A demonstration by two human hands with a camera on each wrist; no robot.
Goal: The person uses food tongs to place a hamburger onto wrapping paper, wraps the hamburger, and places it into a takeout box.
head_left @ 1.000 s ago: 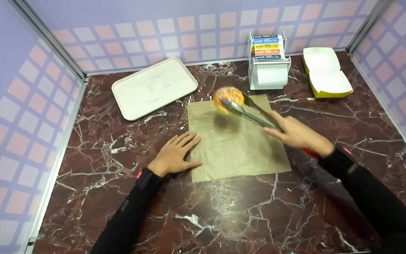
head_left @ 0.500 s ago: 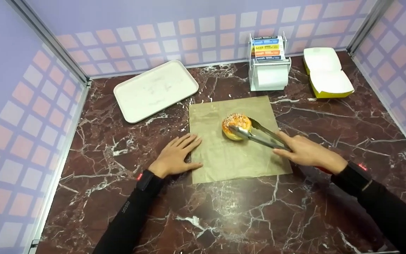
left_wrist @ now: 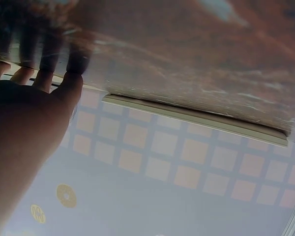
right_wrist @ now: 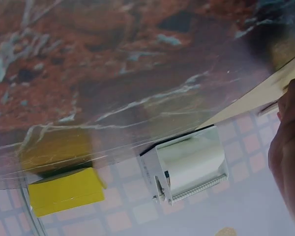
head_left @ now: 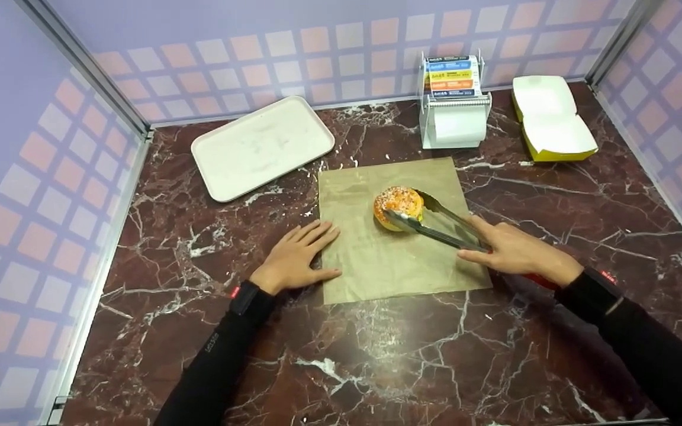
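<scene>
My right hand (head_left: 512, 249) grips a pair of metal tongs (head_left: 443, 238), whose two tips lie on either side of a round seeded bun burger (head_left: 399, 200). The burger sits upright on a square sheet of brown paper (head_left: 376, 266), with a bit of green showing at its side. My left hand (head_left: 295, 257) lies flat with fingers spread, fingertips and thumb over the paper's left edge. In the left wrist view, the left hand (left_wrist: 29, 118) shows from the side, its fingertips at the tabletop. Only part of the right hand (right_wrist: 291, 147) shows in the right wrist view.
A white tray (head_left: 264, 148) lies slanted at the back left. Behind the paper stands a dispenser (head_left: 456, 103) with a white roll and coloured labels. An unfolded yellow box (head_left: 559, 136), white inside, is at the back right. Patterned walls enclose the marbled table (head_left: 400, 373).
The right hand has brought the burger, in the tongs, down from above the paper's far part onto its middle. Over the last half second little has moved. The left hand has stayed in place.
</scene>
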